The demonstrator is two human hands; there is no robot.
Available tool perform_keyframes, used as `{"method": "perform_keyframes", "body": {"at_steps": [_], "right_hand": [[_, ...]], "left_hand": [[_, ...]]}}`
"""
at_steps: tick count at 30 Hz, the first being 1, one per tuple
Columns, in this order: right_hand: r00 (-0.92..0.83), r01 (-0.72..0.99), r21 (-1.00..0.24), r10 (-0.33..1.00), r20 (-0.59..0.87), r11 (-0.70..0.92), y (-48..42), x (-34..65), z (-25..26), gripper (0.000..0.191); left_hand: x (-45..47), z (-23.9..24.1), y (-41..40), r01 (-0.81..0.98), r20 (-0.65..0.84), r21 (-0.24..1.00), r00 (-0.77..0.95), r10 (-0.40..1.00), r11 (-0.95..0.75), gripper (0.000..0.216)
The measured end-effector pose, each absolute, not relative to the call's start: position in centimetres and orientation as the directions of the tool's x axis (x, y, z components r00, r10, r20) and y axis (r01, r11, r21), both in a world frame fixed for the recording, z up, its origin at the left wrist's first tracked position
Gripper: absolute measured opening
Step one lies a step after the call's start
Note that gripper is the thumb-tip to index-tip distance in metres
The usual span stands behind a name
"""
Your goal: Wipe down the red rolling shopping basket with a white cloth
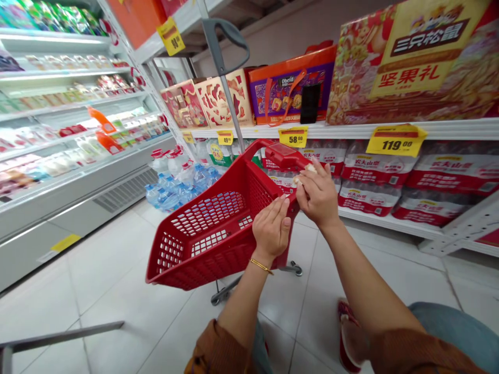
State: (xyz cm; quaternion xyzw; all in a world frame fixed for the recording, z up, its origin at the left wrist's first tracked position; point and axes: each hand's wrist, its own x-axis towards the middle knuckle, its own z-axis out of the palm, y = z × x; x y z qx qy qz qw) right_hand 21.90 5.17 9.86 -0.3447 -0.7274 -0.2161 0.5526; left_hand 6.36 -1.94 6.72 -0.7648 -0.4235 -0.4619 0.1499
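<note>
One cart (218, 269) stood on the floor (128, 291) beside the shelf (337, 131), my right hand (318, 194) over its handle (283, 155) and my left hand (272, 228) at its near end, probably to steady it; whether either truly gripped, I couldn't tell.

I have two grips, my left grip (272, 227) and my right grip (317, 193), with one gold bracelet (261, 266) and two brown sleeves (224, 349). Before me: one red shopping cart (206, 276), four front-row gift boxes (286, 98), five yellow price tags (395, 141) on shelf edges (346, 131), two bright orange items (102, 120) in one chiller (42, 205).
</note>
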Motion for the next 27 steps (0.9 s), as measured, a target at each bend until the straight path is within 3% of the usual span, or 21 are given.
{"method": "perform_keyframes", "body": {"at_steps": [9,21,27], "right_hand": [[-0.385,0.717,0.027,0.363,0.849,0.697,4.3,23.0,11.7,0.024],[-0.367,0.773,0.034,0.403,0.838,0.633,-0.2,23.2,12.1,0.025],[-0.360,0.812,0.040,0.446,0.819,0.582,-1.9,23.0,12.3,0.024]], "left_hand": [[6.2,6.5,-2.1,0.796,0.830,0.177,0.195,0.522,-0.579,0.044],[5.3,6.7,-4.6,0.792,0.816,0.031,0.332,0.473,-0.610,0.045],[4.6,6.3,-5.2,0.766,0.780,0.027,0.386,0.493,-0.642,0.048]]}}
